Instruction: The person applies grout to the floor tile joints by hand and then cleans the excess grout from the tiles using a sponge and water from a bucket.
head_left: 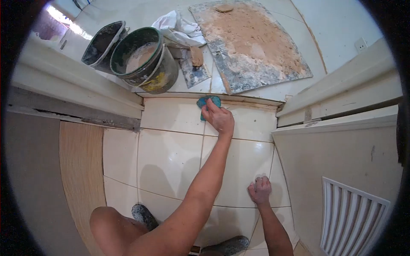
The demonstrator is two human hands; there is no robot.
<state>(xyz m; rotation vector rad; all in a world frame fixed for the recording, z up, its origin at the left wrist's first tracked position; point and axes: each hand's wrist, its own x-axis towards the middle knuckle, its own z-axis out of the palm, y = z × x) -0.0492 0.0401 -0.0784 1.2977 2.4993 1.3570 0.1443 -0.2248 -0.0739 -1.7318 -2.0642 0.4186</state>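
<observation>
My left hand reaches far forward, its fingers closed on a teal sponge. The sponge is pressed on the cream tiles by the raised threshold, over a grout joint. Part of it is hidden under the fingers. Lower on the right, my right hand rests knuckles-down on a tile near the door. Its fingers are curled in; whatever they hold, if anything, is hidden.
Beyond the threshold stand a bucket of cloudy water, a dark bucket, a white bag, and a board with brown powder. A door with a vent flanks the right; a wood-look plank lies left.
</observation>
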